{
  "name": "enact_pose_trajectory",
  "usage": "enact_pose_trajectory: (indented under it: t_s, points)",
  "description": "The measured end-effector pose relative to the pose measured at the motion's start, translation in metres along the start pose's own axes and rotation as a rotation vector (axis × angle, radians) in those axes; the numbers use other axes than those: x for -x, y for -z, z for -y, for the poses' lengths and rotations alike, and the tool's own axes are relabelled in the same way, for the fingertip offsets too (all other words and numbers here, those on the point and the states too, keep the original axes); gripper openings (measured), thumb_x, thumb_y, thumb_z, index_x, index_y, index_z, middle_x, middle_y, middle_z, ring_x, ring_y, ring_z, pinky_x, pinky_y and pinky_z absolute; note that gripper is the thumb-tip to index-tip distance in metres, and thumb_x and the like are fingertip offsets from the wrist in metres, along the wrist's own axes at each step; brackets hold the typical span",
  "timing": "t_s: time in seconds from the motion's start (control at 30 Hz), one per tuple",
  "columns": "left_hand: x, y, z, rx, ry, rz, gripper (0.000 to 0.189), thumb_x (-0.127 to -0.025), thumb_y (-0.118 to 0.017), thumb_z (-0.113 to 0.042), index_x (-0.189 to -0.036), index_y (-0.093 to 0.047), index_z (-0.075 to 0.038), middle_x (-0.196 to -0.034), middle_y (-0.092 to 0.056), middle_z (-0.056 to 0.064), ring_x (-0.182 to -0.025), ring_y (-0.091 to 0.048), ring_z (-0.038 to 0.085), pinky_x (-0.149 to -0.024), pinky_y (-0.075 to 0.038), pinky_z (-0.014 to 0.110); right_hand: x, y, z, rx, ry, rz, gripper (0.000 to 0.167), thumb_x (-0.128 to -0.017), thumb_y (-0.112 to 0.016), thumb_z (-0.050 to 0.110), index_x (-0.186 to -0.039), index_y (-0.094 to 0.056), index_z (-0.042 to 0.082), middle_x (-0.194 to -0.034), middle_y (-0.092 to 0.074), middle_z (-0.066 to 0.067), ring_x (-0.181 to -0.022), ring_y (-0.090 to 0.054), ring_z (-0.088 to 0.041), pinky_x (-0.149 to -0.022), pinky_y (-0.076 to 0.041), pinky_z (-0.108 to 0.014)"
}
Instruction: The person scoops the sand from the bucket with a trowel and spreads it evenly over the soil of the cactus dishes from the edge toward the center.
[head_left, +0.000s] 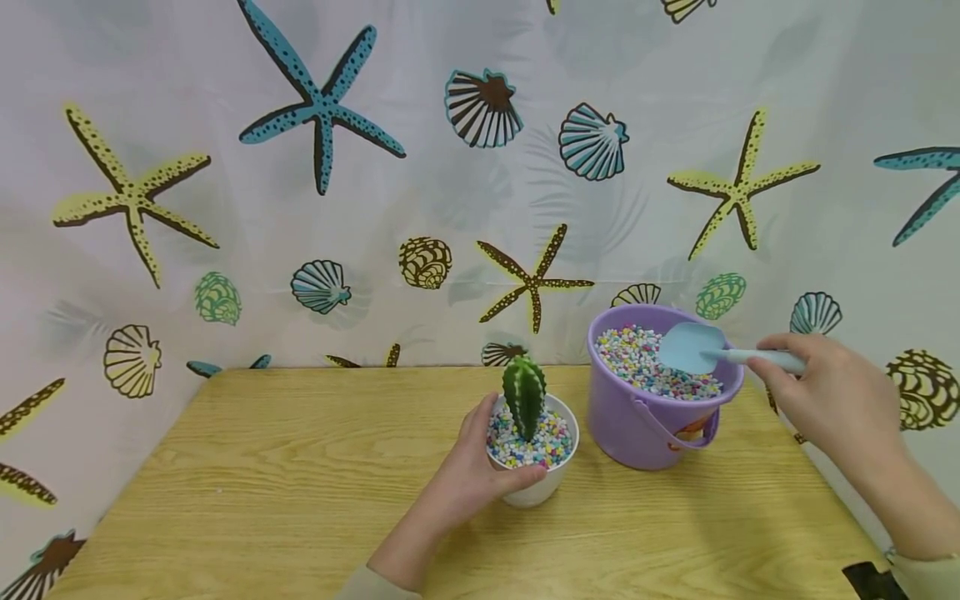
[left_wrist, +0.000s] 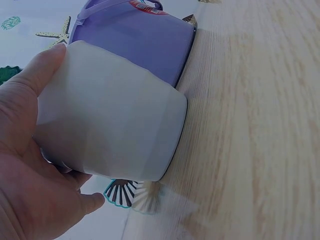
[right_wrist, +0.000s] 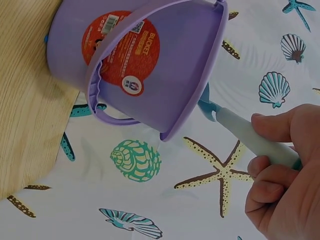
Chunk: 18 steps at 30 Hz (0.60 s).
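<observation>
My left hand (head_left: 480,471) grips a white flowerpot (head_left: 531,495) on the table, thumb along the near side and fingers around the left. Inside it, a green cactus (head_left: 525,400) stands upright among colourful pebbles (head_left: 555,442). My right hand (head_left: 840,396) holds a pale blue toy shovel (head_left: 692,347) by its handle. The shovel's blade is over the mouth of a purple bucket (head_left: 626,425), which contains similar pebbles (head_left: 633,354). In the right wrist view, the bucket's rim partly hides the blade (right_wrist: 207,107).
The bucket stands just right of the pot, its handle (right_wrist: 92,85) hanging down beside an orange-red label (right_wrist: 122,55). Under everything is a wood-grain table (head_left: 300,483). A white curtain (head_left: 420,192) printed with starfish and shells hangs behind and at both sides.
</observation>
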<state>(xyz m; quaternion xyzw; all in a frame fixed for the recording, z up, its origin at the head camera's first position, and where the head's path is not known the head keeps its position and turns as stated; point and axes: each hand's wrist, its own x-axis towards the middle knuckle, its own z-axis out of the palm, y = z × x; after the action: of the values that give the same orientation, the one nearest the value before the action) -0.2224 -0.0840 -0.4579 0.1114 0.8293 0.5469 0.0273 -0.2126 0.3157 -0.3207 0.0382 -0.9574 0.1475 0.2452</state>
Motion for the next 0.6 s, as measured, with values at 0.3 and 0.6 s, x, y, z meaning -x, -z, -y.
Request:
enact_pose_trajectory:
  t_s: [0.3,0.6]
  points:
    - [0.0,0.0,0.002,-0.004,0.002,0.0,0.13,-0.083,-0.099,-0.046,-0.177,-0.016,-0.011,-0.178,-0.022,0.022,-0.158,-0.034,0.048,-0.126,-0.032,0.066,-0.006,0.005,-0.003,0.061,0.011,0.026,0.033,-0.106,-0.077,0.033,-0.12,-0.078,0.003,-0.072,-0.056,-0.005,-0.046,-0.04,-0.02,-0.042,-0.026,-0.033]
    - [0.0,0.0,0.001,0.0,0.001,0.001,0.13,-0.084,-0.099,-0.046,-0.177,-0.016,-0.011,-0.178,-0.022,0.022,-0.158,-0.035,0.048,-0.126,-0.032,0.066,-0.01,0.013,0.001,0.111,-0.023,0.106,0.034,-0.106,-0.074,0.033,-0.115,-0.078,0.001,-0.062,-0.057,0.0,-0.049,-0.047,-0.021,-0.043,-0.031,-0.035]
